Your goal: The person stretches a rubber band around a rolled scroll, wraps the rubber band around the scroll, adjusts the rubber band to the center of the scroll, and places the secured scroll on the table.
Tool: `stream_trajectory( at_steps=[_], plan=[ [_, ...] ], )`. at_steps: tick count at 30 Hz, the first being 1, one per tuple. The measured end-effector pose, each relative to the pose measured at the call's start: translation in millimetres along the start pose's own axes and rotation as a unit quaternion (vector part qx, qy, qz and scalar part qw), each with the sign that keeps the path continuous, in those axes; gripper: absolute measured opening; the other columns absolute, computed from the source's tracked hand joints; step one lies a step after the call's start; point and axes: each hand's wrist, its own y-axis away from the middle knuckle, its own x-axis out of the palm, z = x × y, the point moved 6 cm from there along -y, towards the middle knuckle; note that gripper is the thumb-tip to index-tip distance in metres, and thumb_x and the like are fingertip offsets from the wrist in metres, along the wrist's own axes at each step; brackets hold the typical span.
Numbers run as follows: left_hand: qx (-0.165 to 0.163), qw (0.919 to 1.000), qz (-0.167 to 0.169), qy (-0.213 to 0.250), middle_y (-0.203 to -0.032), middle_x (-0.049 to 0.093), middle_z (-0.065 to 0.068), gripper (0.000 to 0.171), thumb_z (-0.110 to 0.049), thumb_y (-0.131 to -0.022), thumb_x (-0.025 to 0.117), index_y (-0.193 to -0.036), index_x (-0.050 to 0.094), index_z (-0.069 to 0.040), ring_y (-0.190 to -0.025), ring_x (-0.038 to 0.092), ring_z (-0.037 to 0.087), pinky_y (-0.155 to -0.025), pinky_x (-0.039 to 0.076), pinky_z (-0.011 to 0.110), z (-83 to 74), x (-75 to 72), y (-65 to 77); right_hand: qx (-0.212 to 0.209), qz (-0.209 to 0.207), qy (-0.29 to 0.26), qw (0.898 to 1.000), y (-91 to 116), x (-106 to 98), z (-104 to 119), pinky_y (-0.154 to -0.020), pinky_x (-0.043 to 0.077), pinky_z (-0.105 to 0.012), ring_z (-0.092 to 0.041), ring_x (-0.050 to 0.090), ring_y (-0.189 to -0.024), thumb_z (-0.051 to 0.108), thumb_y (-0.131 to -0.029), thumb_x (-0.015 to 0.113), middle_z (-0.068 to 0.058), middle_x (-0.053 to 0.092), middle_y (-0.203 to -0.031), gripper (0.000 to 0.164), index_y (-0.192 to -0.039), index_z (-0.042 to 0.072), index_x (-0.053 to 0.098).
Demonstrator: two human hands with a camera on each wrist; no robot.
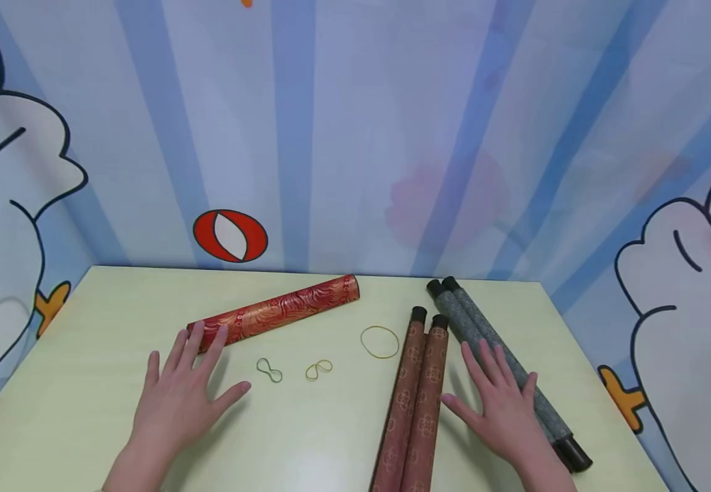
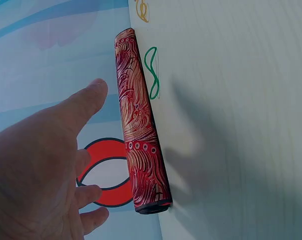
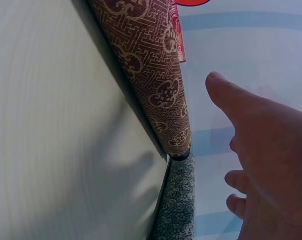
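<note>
My left hand (image 1: 177, 403) is held with its fingers spread by the left end of a red-and-gold patterned scroll (image 1: 287, 311), its fingertips overlapping that end in the head view. The left wrist view shows the hand apart from the rolled scroll (image 2: 138, 115), grasping nothing. Spread fingers also show on my right hand (image 1: 505, 413), between two brown patterned scrolls (image 1: 425, 403) and two grey scrolls (image 1: 483, 321) with dark ends. Its thumb reaches toward the brown pair, and the palm hides part of the grey pair. Nothing is in that hand.
On the pale tabletop (image 1: 312, 437) lie a twisted green rubber band (image 1: 269, 370), a twisted yellow rubber band (image 1: 315, 369) and a larger yellow rubber band (image 1: 381, 326) in a round loop. A blue striped cartoon backdrop (image 1: 355, 137) stands behind the table and along both sides.
</note>
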Motion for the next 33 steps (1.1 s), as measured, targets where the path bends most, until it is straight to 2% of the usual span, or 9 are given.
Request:
stream_trajectory(
  at_steps=[8,13,18,24,33],
  plan=[
    [0.018,0.9998,-0.007,-0.01,-0.171,0.026,0.028,0.097,-0.063,-0.092,0.074,-0.167,0.038,-0.012,-0.156,0.024,0.052,-0.12,0.017,0.081,-3.1,-3.8,-5.2,-0.005,0.006,0.0,1.0,-3.5,-2.6,3.2,-0.107,0.002,-0.094,-0.051,0.015,-0.16,0.062,-0.099,0.067,-0.024,0.023,-0.174,0.092,-0.17,0.017,0.03],
    [0.034,0.9992,-0.011,-0.018,-0.17,0.029,0.028,0.096,-0.059,-0.092,0.076,-0.166,0.039,-0.01,-0.156,0.027,0.052,-0.121,0.019,0.079,-6.8,-7.2,-13.6,-0.004,0.012,0.004,1.0,-7.4,-3.9,5.9,-0.109,0.0,-0.093,-0.051,0.014,-0.161,0.065,-0.099,0.065,-0.023,0.019,-0.175,0.093,-0.172,0.02,0.026],
    [0.052,0.9984,-0.014,-0.016,-0.169,0.033,0.028,0.093,-0.056,-0.093,0.077,-0.166,0.04,-0.011,-0.155,0.031,0.052,-0.121,0.022,0.078,-10.5,-9.9,-22.2,-0.014,0.007,0.007,1.0,-10.5,-3.3,10.1,-0.108,0.002,-0.094,-0.051,0.015,-0.16,0.065,-0.098,0.066,-0.023,0.021,-0.175,0.094,-0.171,0.02,0.028],
    [0.09,0.9956,-0.016,-0.02,-0.165,0.041,0.027,0.087,-0.05,-0.093,0.08,-0.162,0.046,-0.011,-0.15,0.039,0.05,-0.12,0.029,0.076,-22.8,-11.3,-35.4,-0.031,-0.005,-0.002,1.0,-12.4,-5.7,14.8,-0.109,0.003,-0.094,-0.051,0.016,-0.16,0.064,-0.098,0.067,-0.024,0.022,-0.174,0.095,-0.172,0.022,0.025],
    [0.154,0.9876,-0.019,-0.028,-0.153,0.056,0.022,0.067,-0.036,-0.093,0.084,-0.151,0.062,-0.01,-0.14,0.054,0.044,-0.114,0.045,0.066,-36.2,-6.3,-51.6,-0.039,0.002,-0.005,0.999,-12.7,-7.4,25.1,-0.111,0.002,-0.092,-0.051,0.016,-0.16,0.06,-0.099,0.068,-0.023,0.021,-0.175,0.093,-0.171,0.016,0.028]
  ],
)
